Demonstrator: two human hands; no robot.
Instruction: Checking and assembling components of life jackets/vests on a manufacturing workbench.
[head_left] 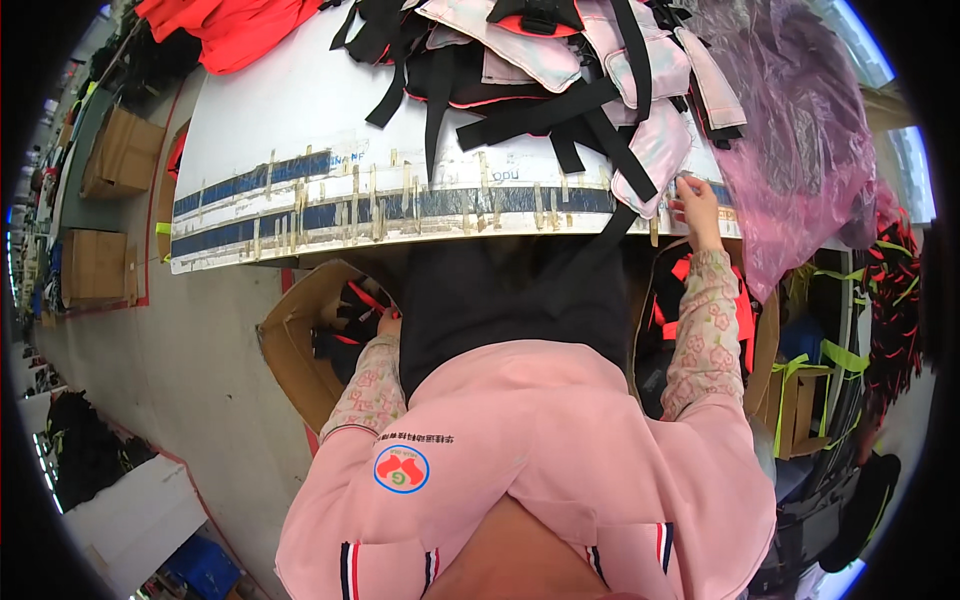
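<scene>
My right hand (699, 212) is at the front edge of the white table (300, 120), its fingers slightly apart and loosely bent. Close beside its fingertips lies the end of a pale pink padded panel (650, 165), part of a heap of padded pieces with black webbing straps (540, 115). I see nothing held in that hand. Down at my left side, my left hand (389, 322) reaches into an open cardboard box (292, 318) by black pieces with red straps (362, 297). Its fingers are mostly hidden, so any grip is unclear.
Red fabric (235, 30) lies at the table's far left. Pinkish clear plastic sheeting (800, 130) hangs over the right end. Another box with black and red pieces (660, 385) stands under the table at my right. Cardboard boxes (95, 268) stand along the left side.
</scene>
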